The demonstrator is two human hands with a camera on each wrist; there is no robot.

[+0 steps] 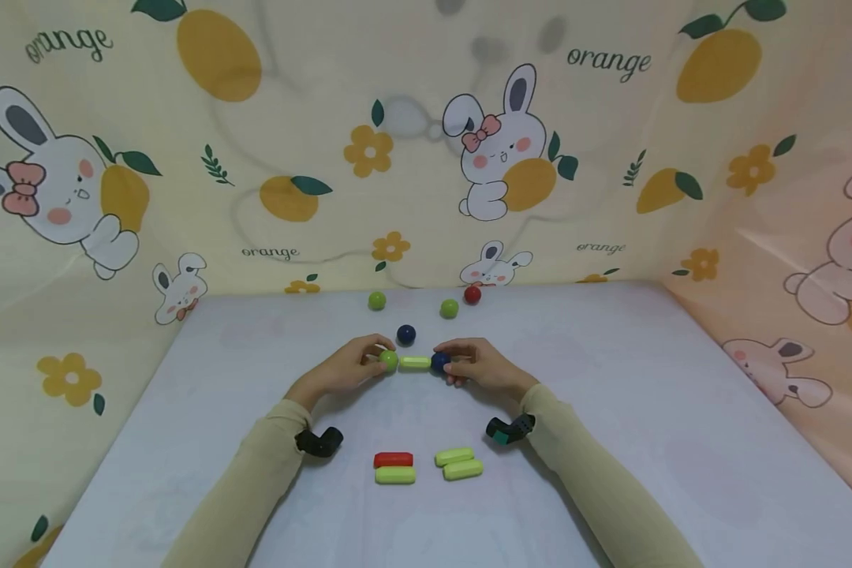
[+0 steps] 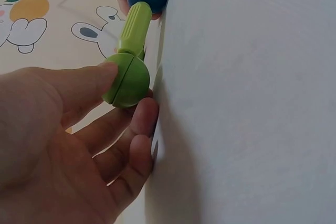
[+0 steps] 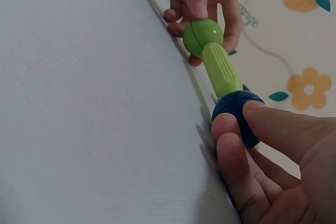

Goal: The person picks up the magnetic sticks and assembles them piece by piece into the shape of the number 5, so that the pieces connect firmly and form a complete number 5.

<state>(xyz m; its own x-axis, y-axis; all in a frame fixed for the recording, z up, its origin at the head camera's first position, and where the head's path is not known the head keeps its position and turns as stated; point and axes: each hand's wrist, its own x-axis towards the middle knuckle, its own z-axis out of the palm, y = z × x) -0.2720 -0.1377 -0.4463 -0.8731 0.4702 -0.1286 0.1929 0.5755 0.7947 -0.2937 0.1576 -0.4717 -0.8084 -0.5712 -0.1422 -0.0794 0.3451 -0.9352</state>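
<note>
1. At the middle of the pale grey table, a ribbed lime-green plastic rod lies level between two smooth plastic balls, touching each.
2. Left hand pinches the glossy green ball, thumb and fingers curled round it; a seam runs across the ball.
3. Right hand pinches the dark blue ball at the rod's other end, fingertips clamped on it.
4. Behind them sit loose balls: one navy, two green, one red.
5. Nearer the person lie a red capsule-shaped rod and three lime ones.
6. A cream cloth backdrop, printed with rabbits and oranges, walls the matte table.
</note>
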